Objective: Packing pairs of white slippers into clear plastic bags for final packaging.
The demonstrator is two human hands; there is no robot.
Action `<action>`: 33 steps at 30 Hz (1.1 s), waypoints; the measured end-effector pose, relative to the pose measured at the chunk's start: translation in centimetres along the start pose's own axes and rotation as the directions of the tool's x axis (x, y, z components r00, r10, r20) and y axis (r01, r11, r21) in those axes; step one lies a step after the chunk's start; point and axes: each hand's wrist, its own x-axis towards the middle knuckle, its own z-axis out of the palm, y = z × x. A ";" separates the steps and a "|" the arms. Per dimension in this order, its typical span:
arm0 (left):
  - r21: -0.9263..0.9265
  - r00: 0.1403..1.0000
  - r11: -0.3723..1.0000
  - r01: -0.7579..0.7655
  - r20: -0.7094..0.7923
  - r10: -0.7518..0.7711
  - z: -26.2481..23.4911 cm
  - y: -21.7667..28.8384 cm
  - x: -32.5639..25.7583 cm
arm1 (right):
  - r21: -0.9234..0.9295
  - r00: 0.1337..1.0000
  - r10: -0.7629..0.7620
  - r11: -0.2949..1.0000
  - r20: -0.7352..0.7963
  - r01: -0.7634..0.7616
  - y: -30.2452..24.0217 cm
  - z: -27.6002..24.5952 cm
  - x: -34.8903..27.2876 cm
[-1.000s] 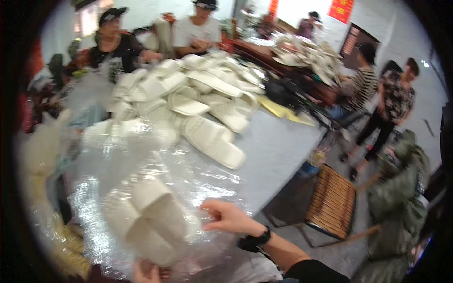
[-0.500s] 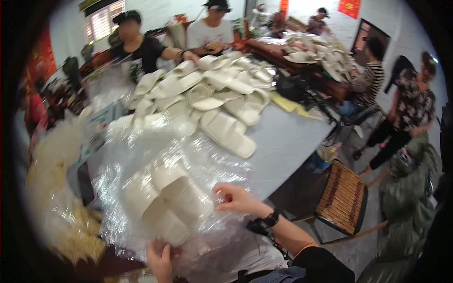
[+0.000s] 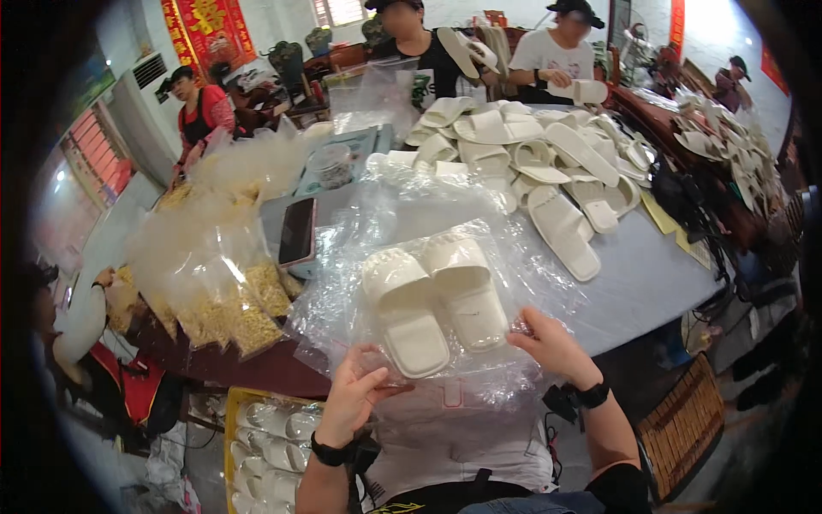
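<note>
A pair of cream slide slippers [image 3: 414, 336] lies side by side inside a clear plastic bag [image 3: 358, 319], straps toward the far side. The bag rests on a stack of clear plastic sheets or bags [image 3: 556, 295] at the near edge of the table. At the bag's near left corner, my left hand [image 3: 360, 387] pinches the film between thumb and fingers. My right hand [image 3: 552, 344] grips the bag's right edge, just beside the right slipper's heel.
Loose cream slippers [image 3: 556, 154] are heaped across the table [image 3: 638, 308]. At left lie bags of yellowish bits [image 3: 257, 300], a phone [image 3: 297, 231] and a blue tray [image 3: 377, 146]. A yellow crate [image 3: 233, 428] of bagged slippers sits below. Two co-workers across handle slippers.
My view has swung left. My right hand, earlier apart from the slippers, now holds the bag's edge. A co-worker opposite has lifted slippers off the heap.
</note>
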 end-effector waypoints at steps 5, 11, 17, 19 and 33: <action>0.378 0.984 0.910 0.172 -0.024 -0.176 -0.4 2.4 -0.8 | -0.071 0.906 -0.326 0.945 -0.271 0.319 -0.6 0.6 -1.4; -0.010 0.997 0.998 -0.069 0.029 0.069 -0.8 0.3 -1.0 | 0.601 0.997 0.063 0.795 0.052 -0.082 -3.4 0.3 -1.0; -0.469 0.998 0.883 -0.012 0.043 0.036 0.1 -3.9 -1.4 | 0.997 0.997 -0.039 0.044 0.063 -0.061 -5.4 3.8 -1.0; -0.370 1.000 0.929 -0.020 -0.001 0.021 0.7 -4.1 -1.1 | 0.996 0.996 -0.028 0.006 0.084 -0.084 -5.0 4.8 -1.0; -0.424 0.990 0.905 0.031 -0.114 -0.087 -1.9 -7.2 1.6 | 0.942 0.998 -0.024 0.331 0.060 -0.049 -0.9 8.0 -2.3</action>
